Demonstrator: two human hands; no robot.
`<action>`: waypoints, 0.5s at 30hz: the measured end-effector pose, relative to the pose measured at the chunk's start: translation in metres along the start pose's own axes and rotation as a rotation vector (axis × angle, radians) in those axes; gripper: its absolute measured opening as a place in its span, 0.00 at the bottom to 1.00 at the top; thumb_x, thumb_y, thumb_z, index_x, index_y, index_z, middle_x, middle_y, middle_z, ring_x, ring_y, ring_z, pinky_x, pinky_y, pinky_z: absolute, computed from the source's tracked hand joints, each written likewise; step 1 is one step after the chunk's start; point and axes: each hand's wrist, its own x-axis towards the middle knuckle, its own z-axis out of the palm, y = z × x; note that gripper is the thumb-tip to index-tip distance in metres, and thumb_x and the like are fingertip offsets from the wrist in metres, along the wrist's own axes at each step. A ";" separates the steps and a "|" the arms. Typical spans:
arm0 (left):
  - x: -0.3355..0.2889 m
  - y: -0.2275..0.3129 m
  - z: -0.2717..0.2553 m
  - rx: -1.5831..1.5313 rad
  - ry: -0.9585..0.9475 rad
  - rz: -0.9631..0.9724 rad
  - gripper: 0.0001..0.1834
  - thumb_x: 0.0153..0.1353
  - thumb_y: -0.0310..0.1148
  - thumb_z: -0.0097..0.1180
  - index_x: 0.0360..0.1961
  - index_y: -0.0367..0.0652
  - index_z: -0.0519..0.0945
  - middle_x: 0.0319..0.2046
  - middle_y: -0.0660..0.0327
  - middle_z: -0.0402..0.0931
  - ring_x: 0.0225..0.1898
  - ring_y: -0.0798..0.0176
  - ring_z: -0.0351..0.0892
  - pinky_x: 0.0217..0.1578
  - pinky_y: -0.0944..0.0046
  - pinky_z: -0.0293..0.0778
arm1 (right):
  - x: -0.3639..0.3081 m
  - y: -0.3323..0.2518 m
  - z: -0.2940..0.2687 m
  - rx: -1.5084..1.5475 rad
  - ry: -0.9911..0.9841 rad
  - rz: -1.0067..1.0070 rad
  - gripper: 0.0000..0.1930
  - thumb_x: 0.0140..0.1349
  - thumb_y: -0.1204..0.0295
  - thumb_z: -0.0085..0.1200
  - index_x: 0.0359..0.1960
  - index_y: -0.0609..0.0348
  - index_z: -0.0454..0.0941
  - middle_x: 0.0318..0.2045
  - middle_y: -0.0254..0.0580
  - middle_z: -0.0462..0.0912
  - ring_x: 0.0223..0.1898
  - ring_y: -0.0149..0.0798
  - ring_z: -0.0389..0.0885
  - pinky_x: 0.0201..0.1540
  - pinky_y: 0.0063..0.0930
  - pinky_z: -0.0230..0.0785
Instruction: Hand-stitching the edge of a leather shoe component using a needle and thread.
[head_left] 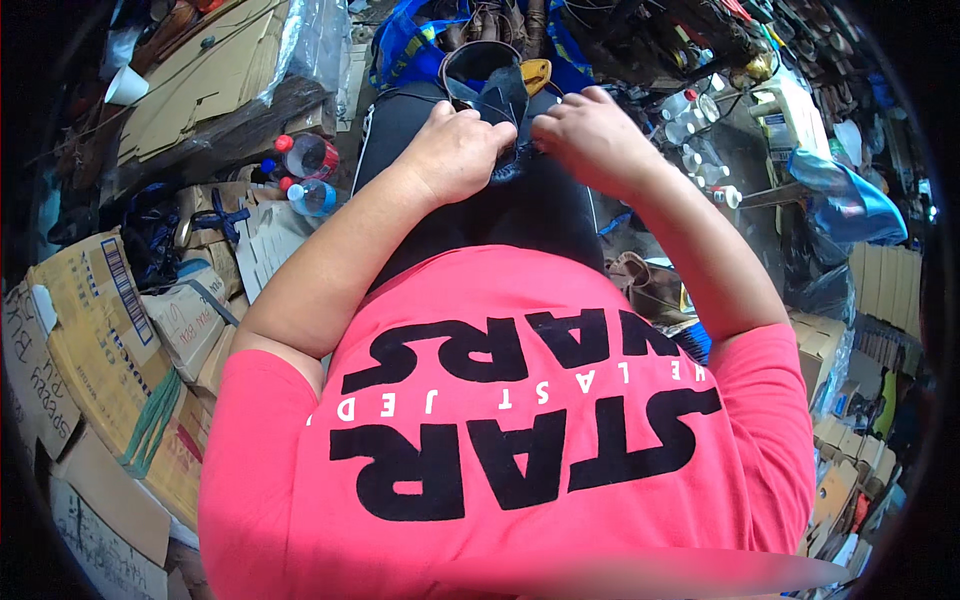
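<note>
A black leather shoe (507,100) rests on my lap between my thighs, with its round opening facing away from me. My left hand (455,150) is closed at the shoe's left side, fingers curled against the leather. Just right of the shoe, my right hand (592,140) is closed in a pinch near its edge. Whatever lies between those fingertips is too small or hidden to tell. A yellow-orange piece (537,75) shows beside the shoe's opening, beyond my right hand. Both hands cover much of the shoe's middle.
Cardboard boxes (100,310) are piled at left, with flat cardboard (200,90) above. Capped plastic bottles (308,157) stand left of my legs, and more bottles (690,130) lie at right. Beyond my knees is a blue bag (405,45). A light-blue plastic sheet (850,200) hangs at right.
</note>
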 end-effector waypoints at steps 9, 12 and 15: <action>-0.017 -0.006 -0.007 0.076 0.093 0.080 0.06 0.56 0.30 0.49 0.35 0.51 0.74 0.25 0.65 0.76 0.39 0.59 0.75 0.40 0.54 0.62 | -0.008 0.016 0.021 0.101 -0.028 -0.035 0.05 0.54 0.71 0.51 0.33 0.46 0.74 0.26 0.34 0.79 0.37 0.40 0.78 0.44 0.37 0.62; -0.042 -0.018 -0.019 0.090 0.085 0.016 0.06 0.53 0.29 0.53 0.33 0.51 0.76 0.29 0.65 0.76 0.43 0.60 0.73 0.43 0.56 0.61 | -0.043 0.044 0.037 0.078 -0.056 0.135 0.03 0.57 0.70 0.51 0.32 0.47 0.74 0.27 0.36 0.79 0.37 0.41 0.78 0.45 0.38 0.62; -0.065 -0.029 -0.026 -0.049 0.233 -0.017 0.06 0.51 0.28 0.57 0.31 0.50 0.78 0.37 0.65 0.75 0.47 0.58 0.70 0.48 0.56 0.60 | -0.082 0.059 0.034 0.179 -0.062 0.285 0.02 0.57 0.70 0.52 0.32 0.48 0.73 0.26 0.38 0.79 0.37 0.43 0.78 0.45 0.37 0.63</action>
